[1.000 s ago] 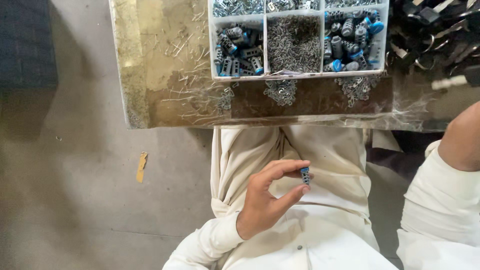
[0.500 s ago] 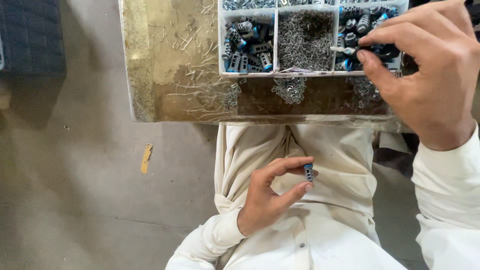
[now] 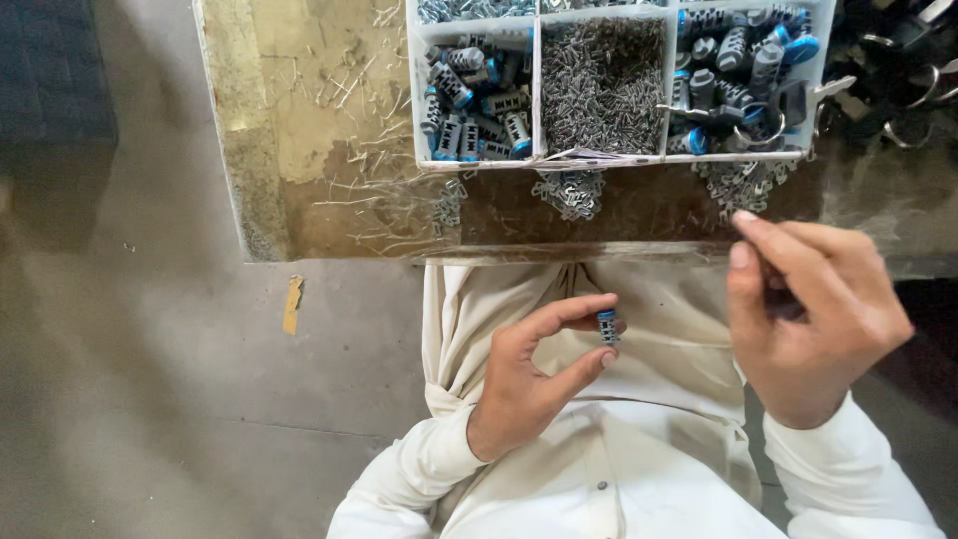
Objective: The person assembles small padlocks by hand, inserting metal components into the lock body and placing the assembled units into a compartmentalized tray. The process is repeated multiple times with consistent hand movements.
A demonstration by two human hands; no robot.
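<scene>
Matt cream cloth garment (image 3: 649,469), a ribbed grey plastic plug (image 3: 608,327) with blue cap, a white plastic tray (image 3: 539,90) of dull metal clips (image 3: 602,85).

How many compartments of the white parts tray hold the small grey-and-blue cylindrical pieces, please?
2 in view: the left compartment and the right compartment, with the middle compartment of fine metal bits between. Further compartments are cut off at the top edge.

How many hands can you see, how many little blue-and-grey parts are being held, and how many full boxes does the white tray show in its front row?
Hands: 2, the left hand and the right hand
Held small blue-and-grey part: 1, pinched in the left fingertips
Front-row compartments of the white tray: 3
Total: 6
</scene>
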